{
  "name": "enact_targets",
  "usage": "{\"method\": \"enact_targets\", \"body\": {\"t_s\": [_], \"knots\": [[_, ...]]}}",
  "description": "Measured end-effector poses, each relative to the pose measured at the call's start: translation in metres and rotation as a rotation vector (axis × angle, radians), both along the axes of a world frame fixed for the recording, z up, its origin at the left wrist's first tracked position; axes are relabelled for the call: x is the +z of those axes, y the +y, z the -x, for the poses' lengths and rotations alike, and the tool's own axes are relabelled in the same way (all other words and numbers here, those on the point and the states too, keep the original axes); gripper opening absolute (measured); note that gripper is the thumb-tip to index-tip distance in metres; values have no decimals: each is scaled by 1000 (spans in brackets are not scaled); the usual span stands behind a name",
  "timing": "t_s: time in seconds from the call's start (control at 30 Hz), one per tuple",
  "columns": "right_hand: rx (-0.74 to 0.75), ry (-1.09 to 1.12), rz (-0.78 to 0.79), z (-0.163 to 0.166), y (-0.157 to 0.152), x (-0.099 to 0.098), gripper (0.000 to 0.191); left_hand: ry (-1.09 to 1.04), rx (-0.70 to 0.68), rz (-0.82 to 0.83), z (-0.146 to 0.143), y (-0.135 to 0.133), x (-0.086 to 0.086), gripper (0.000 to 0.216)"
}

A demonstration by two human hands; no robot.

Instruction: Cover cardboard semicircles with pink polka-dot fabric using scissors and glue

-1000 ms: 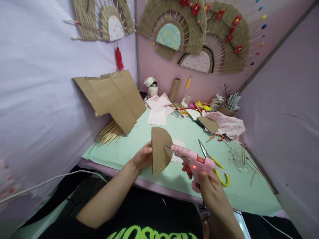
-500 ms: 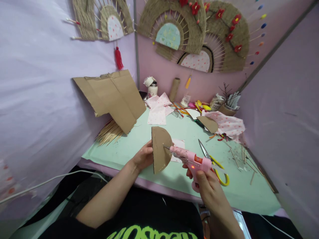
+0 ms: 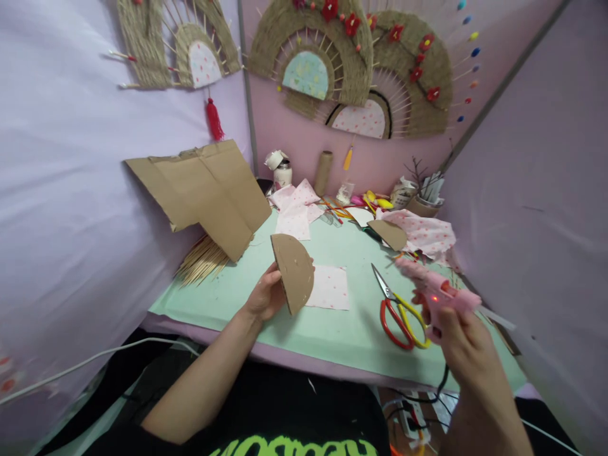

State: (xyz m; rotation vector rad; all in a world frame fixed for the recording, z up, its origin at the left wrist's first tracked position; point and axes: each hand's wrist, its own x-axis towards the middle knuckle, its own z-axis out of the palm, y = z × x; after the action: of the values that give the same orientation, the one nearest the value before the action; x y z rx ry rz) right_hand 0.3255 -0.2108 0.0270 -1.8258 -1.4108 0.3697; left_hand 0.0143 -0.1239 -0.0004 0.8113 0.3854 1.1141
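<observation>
My left hand grips a brown half-round piece of cardboard, held tilted above the mint-green table. Under and just right of it lies a square of pink dotted fabric. My right hand is closed round the handle of a pink glue gun, blurred by motion, off to the right over the table with its nozzle pointing up and left. Red and yellow handled scissors lie between the two hands.
A big folded cardboard sheet leans at the left over a bundle of thin sticks. At the back lie fabric scraps, a cardboard tube, a jar, dotted cloth and loose sticks. Woven fan decorations hang on the wall.
The glue gun has left the cardboard and swung to the right, clear of the scissors. The left hand has tilted the cardboard flatter, uncovering the fabric square. The view shifted slightly.
</observation>
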Motion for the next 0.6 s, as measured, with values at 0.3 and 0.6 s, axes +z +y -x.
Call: {"method": "enact_targets", "body": {"t_s": [0.3,0.6], "knots": [[-252,-888,207,-83,38,-52,37,683,173,-517,23,36,25,43],[-350,-621,72,-46,27,-26,49,1368,149,-940,-5,33,30,52]]}}
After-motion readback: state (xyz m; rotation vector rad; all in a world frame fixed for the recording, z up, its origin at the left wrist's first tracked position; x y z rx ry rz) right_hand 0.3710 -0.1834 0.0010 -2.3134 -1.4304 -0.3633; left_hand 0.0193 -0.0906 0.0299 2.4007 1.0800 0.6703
